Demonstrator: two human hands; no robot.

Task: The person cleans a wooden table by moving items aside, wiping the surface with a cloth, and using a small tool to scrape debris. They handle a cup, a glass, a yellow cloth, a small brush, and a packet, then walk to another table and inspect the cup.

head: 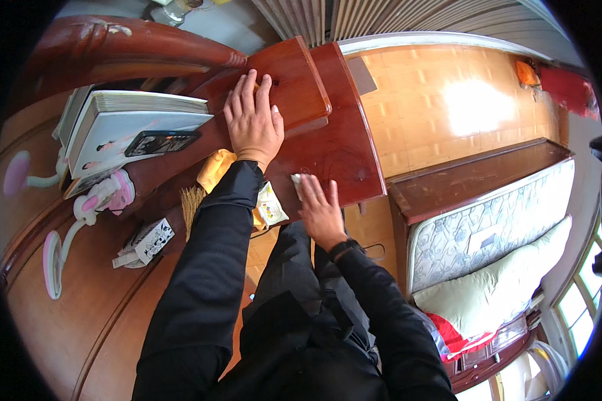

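My left hand (pixel 255 120) lies palm down with fingers spread on a raised reddish-brown wooden shelf (pixel 301 80) of a lacquered piece of furniture. My right hand (pixel 321 208) presses a small white wipe or cloth (pixel 296 181) against the lower wooden top (pixel 338 150); its fingertips cover part of it. Between my arms, near the edge of the wood, sits a white and yellow soft packet (pixel 271 206). Partly behind my left wrist is a crumpled orange-yellow cloth (pixel 215 169).
Left of my arm stand large albums (pixel 140 108), a phone (pixel 161 143), a pink-and-white figurine lamp (pixel 93 200), a straw brush (pixel 192 203) and a patterned box (pixel 153 240). A bed with an upright mattress (pixel 491 225) is at right. Pleated curtains (pixel 361 20) hang beyond the furniture.
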